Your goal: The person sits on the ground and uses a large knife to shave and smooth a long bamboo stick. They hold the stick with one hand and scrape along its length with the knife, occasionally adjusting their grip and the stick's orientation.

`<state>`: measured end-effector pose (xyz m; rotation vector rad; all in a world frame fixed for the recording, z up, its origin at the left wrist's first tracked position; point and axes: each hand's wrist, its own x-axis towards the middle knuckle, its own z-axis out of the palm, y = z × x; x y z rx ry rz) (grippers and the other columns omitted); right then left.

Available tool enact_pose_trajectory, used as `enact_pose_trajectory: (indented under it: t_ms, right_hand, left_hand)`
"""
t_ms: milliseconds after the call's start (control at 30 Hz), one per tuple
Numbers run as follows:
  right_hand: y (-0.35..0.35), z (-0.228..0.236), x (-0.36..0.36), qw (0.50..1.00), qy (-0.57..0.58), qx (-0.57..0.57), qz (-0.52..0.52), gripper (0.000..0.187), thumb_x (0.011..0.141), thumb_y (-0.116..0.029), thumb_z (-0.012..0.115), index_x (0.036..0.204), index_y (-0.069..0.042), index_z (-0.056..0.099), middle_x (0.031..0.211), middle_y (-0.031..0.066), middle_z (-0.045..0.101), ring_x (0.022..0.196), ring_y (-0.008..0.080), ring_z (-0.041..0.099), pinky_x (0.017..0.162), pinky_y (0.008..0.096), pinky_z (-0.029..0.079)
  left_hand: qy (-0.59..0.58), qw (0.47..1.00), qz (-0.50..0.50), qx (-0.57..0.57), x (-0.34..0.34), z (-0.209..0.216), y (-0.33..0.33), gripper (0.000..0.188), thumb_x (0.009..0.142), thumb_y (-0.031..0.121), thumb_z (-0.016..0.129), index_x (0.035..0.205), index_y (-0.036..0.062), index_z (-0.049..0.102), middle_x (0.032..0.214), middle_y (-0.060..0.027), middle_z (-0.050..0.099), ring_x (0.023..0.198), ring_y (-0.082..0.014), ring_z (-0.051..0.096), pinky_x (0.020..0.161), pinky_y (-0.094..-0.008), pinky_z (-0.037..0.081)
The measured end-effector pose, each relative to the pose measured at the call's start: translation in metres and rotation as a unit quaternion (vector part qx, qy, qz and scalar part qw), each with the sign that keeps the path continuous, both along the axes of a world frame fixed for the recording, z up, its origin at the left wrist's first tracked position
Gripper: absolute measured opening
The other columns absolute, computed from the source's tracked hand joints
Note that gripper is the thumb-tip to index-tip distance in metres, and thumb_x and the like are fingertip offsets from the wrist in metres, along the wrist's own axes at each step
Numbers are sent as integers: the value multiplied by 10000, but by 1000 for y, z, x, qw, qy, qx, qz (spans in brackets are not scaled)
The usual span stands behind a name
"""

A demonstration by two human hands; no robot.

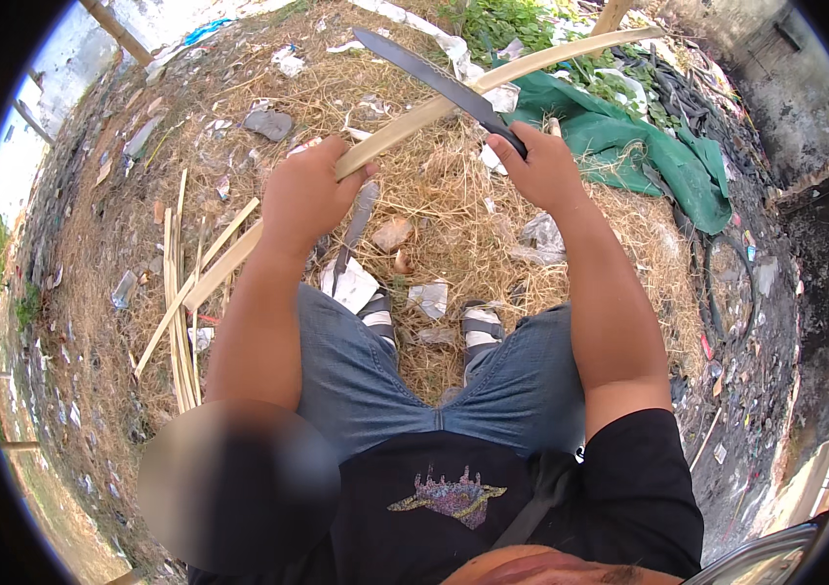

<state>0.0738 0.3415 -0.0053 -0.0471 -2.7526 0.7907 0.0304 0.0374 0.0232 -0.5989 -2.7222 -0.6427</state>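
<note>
My left hand [307, 190] is closed around a long pale bamboo strip [395, 132], which runs from the fist up to the far right. A wide piece of the same colour shows below my left wrist, though I cannot tell if it is the same strip. In my right hand [543, 168] is a big knife [424, 73] with a dark blade, gripped by its black handle. The blade points to the far left and crosses over the strip; whether they touch is unclear. Between my hands and feet lies a second knife [357, 219], its blade dull grey.
Several thin bamboo strips [178, 317] lie on the ground to my left. A green sheet [629, 141] is crumpled at the far right, near leafy plants [522, 24]. Dry straw, stones [269, 124] and litter cover the ground. A stained wall [775, 107] stands on the right.
</note>
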Motion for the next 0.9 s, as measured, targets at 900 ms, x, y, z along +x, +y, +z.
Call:
enact_pose_trajectory:
  t_ms: [900]
  right_hand:
    - [-21,6,8,995,46,48,78,479,955,-514,618,841,-50,600,699,172,607,698,385,620,634,480,465]
  left_hand:
    - [2,1000,3,23,-3,-7,-3,375,862,457,742,901,89,686,735,-139,675,719,-358,679,639,-470,510]
